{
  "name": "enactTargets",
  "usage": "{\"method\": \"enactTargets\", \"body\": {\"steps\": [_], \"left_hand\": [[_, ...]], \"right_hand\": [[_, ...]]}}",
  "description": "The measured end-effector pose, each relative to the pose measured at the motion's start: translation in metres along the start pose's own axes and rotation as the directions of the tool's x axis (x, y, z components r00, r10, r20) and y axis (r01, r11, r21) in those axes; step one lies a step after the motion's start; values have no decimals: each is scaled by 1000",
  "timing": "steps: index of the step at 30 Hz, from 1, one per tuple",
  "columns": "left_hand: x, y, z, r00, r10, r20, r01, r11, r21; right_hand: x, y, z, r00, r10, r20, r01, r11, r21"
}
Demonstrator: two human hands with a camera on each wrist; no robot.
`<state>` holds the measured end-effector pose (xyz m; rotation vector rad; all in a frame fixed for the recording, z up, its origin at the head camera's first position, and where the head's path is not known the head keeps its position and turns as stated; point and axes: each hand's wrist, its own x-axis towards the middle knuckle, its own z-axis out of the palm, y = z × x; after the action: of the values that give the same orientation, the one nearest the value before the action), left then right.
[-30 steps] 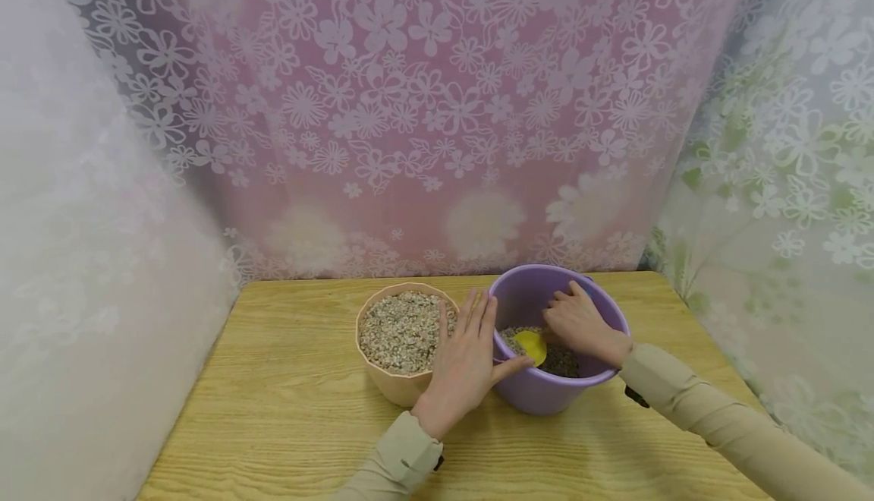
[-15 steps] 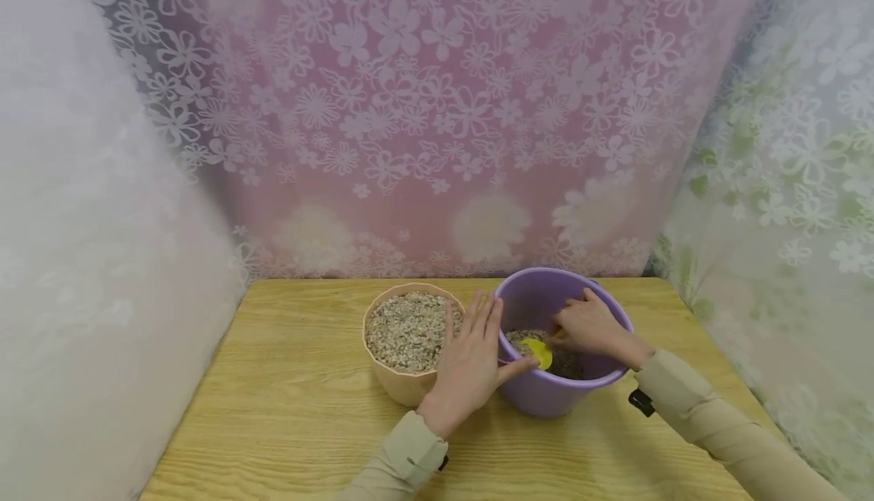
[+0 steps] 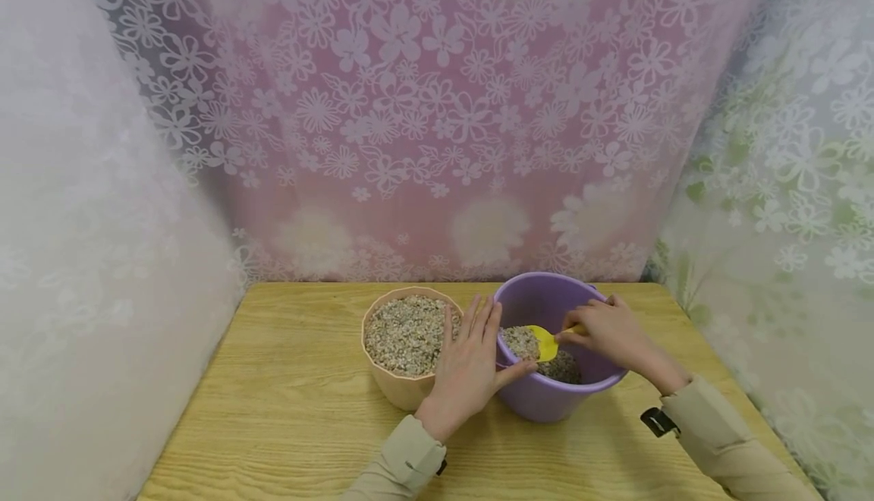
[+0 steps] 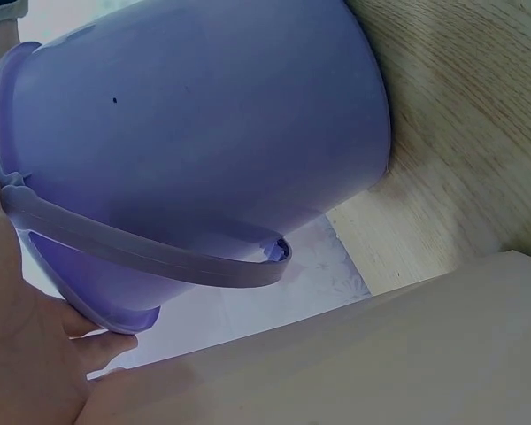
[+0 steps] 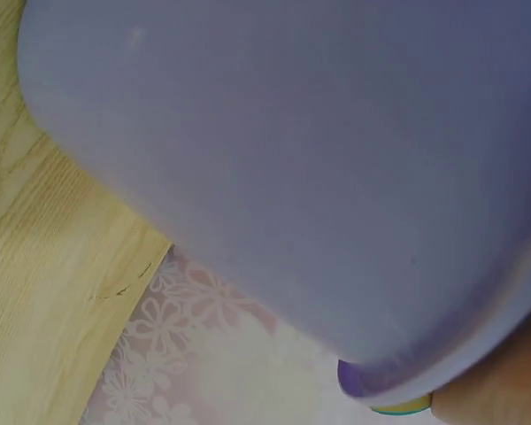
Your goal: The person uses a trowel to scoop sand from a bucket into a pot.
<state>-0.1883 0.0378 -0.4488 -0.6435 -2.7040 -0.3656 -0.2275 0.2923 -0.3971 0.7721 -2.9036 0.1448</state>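
A purple bucket (image 3: 546, 404) stands on the table, dark loose grains in its bottom. Inside it, my right hand (image 3: 617, 340) grips the handle of a small yellow shovel (image 3: 548, 344), whose blade carries a heap of pale grit (image 3: 519, 341). My left hand (image 3: 466, 379) lies with straight fingers at the bucket's left rim, thumb over the front edge. To its left is a peach pot (image 3: 396, 393) filled nearly to the rim with grit, partly covered by that hand. In the left wrist view the bucket's bail handle (image 4: 142, 252) hangs down its side.
Wooden table (image 3: 287, 387) under both containers. Behind it hangs a pink flowered curtain (image 3: 410, 144), with pale sheeting (image 3: 785, 220) along the right and more on the left. In the right wrist view the bucket wall (image 5: 274, 150) fills most of the frame.
My right hand has drawn back to the right and lifted the shovel, whose blade now shows a full heap of grit. The left hand stays at the bucket's rim.
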Motion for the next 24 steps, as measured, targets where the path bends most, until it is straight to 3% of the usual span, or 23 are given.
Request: {"method": "enactTargets", "body": {"steps": [11, 18, 24], "left_hand": [[0, -1, 2, 1000, -16, 17, 15, 1000, 6], [0, -2, 2, 999, -19, 25, 19, 1000, 8], [0, 0, 2, 1000, -5, -9, 5, 1000, 2]], "right_hand": [[-23, -4, -2, 986, 105, -126, -106, 994, 0], [-33, -8, -1, 962, 154, -225, -171, 983, -60], [-40, -9, 0, 939, 155, -307, -181, 982, -59]]}}
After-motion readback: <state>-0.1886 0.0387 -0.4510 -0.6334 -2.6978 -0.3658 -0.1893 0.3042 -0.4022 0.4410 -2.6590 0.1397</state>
